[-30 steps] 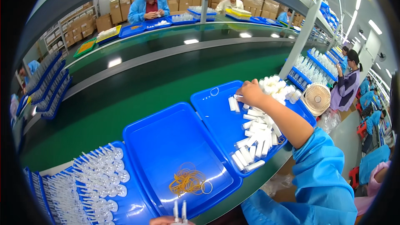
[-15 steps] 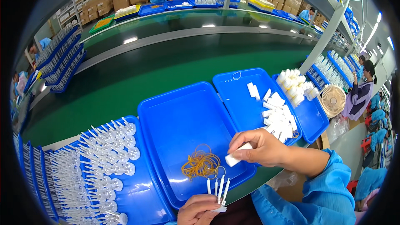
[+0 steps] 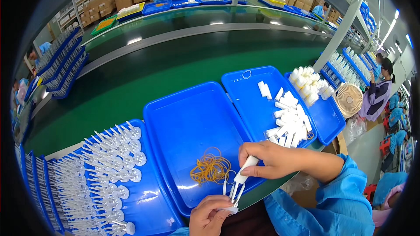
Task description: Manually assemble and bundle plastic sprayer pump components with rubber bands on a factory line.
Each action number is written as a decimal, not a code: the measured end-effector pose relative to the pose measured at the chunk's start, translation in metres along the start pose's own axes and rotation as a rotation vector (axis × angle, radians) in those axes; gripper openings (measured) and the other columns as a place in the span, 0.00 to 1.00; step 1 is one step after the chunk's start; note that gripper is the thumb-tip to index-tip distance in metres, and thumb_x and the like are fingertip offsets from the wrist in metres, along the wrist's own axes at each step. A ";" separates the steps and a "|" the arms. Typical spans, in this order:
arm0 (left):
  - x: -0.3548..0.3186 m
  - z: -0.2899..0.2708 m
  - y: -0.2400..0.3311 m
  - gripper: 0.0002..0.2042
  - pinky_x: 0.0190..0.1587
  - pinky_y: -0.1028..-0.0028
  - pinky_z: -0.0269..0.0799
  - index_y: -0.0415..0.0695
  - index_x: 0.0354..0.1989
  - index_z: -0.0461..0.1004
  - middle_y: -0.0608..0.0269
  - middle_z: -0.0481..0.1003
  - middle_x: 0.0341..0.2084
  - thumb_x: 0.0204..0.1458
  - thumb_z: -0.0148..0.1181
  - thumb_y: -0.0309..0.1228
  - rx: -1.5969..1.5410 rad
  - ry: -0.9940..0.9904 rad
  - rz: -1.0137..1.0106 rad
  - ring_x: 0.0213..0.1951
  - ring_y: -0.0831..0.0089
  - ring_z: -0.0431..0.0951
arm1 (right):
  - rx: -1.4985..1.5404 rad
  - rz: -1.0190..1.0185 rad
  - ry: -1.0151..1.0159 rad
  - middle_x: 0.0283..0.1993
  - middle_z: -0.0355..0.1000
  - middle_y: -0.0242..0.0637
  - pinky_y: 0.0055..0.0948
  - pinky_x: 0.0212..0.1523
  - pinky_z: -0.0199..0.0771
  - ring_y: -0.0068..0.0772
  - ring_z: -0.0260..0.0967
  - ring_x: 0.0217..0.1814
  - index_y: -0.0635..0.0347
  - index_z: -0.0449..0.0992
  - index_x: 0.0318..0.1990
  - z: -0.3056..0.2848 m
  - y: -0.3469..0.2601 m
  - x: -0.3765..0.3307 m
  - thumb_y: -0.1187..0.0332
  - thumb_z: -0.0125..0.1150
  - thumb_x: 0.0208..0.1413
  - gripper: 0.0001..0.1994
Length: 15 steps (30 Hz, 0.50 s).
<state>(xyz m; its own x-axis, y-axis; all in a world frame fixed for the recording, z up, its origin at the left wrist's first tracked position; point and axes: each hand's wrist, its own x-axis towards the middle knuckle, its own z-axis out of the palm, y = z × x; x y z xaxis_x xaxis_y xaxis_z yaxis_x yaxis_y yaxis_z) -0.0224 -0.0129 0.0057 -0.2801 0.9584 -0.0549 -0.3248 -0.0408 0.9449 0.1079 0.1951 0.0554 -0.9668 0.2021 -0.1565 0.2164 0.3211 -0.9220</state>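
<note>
My left hand, at the lower middle, pinches the base of a white part with several thin upright prongs. My right hand grips a white block-like sleeve between thumb and fingers. Its lower end meets the tops of some prongs; whether they are inside it I cannot tell. One prong stands apart at the left. Just beyond the hands, tangled tan rubber bands lie in a blue tray. To the right, a second blue tray holds a heap of similar white sleeves.
At left, a blue tray carries rows of clear stemmed parts. Bundled white pieces and a beige fan stand at right. A metal post rises beyond. Across the green belt, co-workers sit behind more trays.
My right hand has brought the white sleeve down and left onto the prongs, turning it more upright. My left hand has risen slightly, still holding the pronged part. The view has shifted a little.
</note>
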 end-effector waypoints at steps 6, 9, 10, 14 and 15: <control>0.005 0.001 0.006 0.03 0.37 0.75 0.69 0.39 0.32 0.73 0.55 0.74 0.33 0.48 0.57 0.21 0.207 -0.117 0.224 0.35 0.67 0.74 | 0.160 -0.078 0.001 0.30 0.67 0.33 0.25 0.32 0.62 0.25 0.65 0.31 0.59 0.66 0.36 0.004 0.004 -0.014 0.68 0.57 0.53 0.08; 0.007 0.001 0.003 0.04 0.36 0.74 0.69 0.39 0.32 0.74 0.56 0.74 0.32 0.47 0.59 0.21 0.255 -0.093 0.240 0.34 0.67 0.74 | -0.008 -0.152 0.100 0.30 0.67 0.34 0.28 0.36 0.59 0.30 0.65 0.31 0.58 0.66 0.35 0.007 0.000 -0.016 0.68 0.57 0.52 0.07; 0.006 0.002 0.001 0.04 0.36 0.73 0.69 0.40 0.32 0.74 0.56 0.74 0.32 0.47 0.59 0.22 0.273 -0.094 0.266 0.34 0.66 0.75 | 0.093 -0.113 0.117 0.30 0.67 0.33 0.28 0.38 0.58 0.30 0.65 0.32 0.58 0.67 0.35 0.010 -0.001 -0.018 0.68 0.58 0.51 0.08; 0.008 0.007 0.000 0.04 0.36 0.72 0.69 0.40 0.31 0.75 0.55 0.74 0.32 0.46 0.60 0.22 0.382 -0.052 0.296 0.33 0.66 0.75 | -0.173 -0.193 0.246 0.29 0.67 0.33 0.29 0.43 0.54 0.33 0.64 0.32 0.57 0.67 0.34 0.019 0.002 -0.020 0.67 0.59 0.51 0.08; 0.007 0.007 0.000 0.04 0.36 0.73 0.69 0.41 0.30 0.75 0.55 0.74 0.32 0.45 0.60 0.22 0.392 -0.063 0.322 0.34 0.66 0.75 | -0.096 -0.137 0.183 0.30 0.67 0.32 0.30 0.44 0.54 0.32 0.64 0.33 0.57 0.67 0.34 0.016 0.005 -0.020 0.67 0.59 0.51 0.08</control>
<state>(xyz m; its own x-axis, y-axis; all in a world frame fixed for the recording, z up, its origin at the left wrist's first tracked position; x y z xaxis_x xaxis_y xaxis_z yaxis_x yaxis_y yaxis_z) -0.0182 -0.0039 0.0072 -0.2509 0.9303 0.2675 0.1354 -0.2399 0.9613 0.1260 0.1775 0.0484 -0.9491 0.3122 0.0430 0.1049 0.4415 -0.8911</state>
